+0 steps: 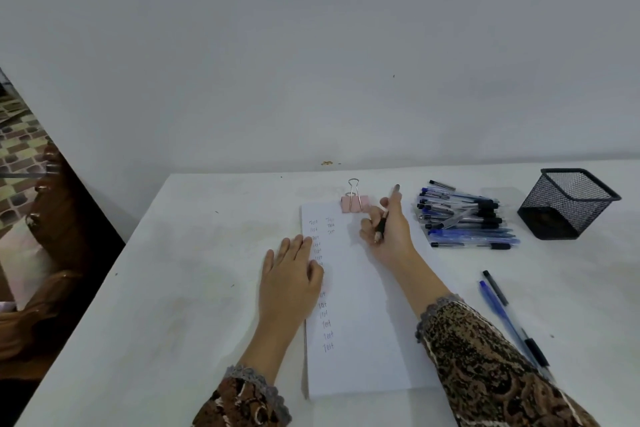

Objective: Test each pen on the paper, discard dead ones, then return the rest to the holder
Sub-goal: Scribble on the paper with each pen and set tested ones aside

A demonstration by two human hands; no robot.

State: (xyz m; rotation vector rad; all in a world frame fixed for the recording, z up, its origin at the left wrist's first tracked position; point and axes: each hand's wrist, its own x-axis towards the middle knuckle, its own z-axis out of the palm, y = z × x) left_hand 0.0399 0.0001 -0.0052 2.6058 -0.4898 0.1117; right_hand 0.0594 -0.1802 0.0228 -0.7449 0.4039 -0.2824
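Gripping a dark-barrelled pen (382,226) between curled fingers, a person's right hand (388,230) hovers over the upper right part of a white sheet of paper (363,305) at the centre of a white table (156,288), the index finger stretched out toward 12 o'clock; whether the tip meets the page cannot be told. At 9 o'clock from it, the left hand (294,274) lies flat with fingers spread slightly apart, holding nothing, its palm pressing the sheet's left edge and covering part of a column of small handwritten "Test" marks (325,322) that runs down the left side of the page, with a shorter second column near the top. A pink metal binder clip (354,202) with silver wire handles bites the top edge of the sheet at 12 o'clock. Toward 2 o'clock from the paper, a loose heap of blue and black ballpoint pens (467,218) lies on the table, well apart from the page, and just beyond it a black wire-mesh square pen holder (568,203) stands upright, its inside too dark to read. At 4 o'clock, two pens, one black and one blue (509,319), lie side by side apart from the heap, partly hidden by the brown patterned sleeve with grey lace cuff (485,364). A matching sleeve covers the left wrist.
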